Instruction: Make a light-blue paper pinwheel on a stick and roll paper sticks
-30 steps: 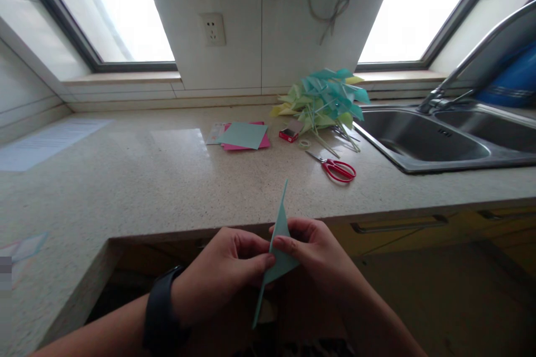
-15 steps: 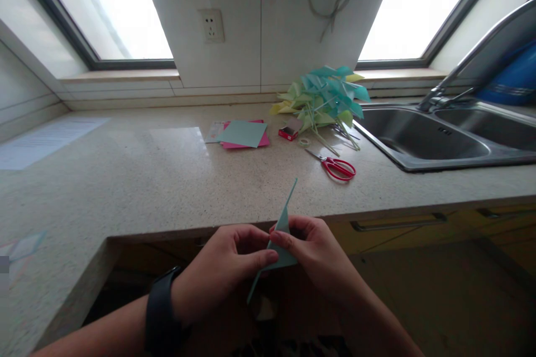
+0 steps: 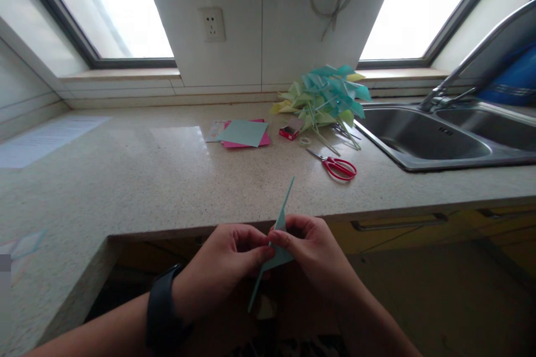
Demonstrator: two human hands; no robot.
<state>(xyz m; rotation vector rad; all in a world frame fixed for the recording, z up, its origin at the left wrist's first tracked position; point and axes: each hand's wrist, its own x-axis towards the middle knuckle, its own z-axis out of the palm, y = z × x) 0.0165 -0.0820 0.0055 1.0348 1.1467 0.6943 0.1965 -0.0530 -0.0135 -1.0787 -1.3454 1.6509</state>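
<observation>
Item 1, held: I have my left hand (image 3: pixel 228 259) and right hand (image 3: pixel 307 254) both pinched tight on 1 folded teal paper (image 3: pixel 280 234), which sits in the air just in front of the counter (image 3: pixel 146 178) edge, its long point tilted up and away. Item 2, stock on the counter: a stack of teal and pink sheets (image 3: pixel 243 134), red scissors (image 3: pixel 337 166), a small tape roll (image 3: pixel 305 141), and a heap of finished pinwheels (image 3: pixel 329 95) beside the sink (image 3: pixel 422 139). By my reading this piece is only at the folding stage, uncut and unmounted, with many done already.
</observation>
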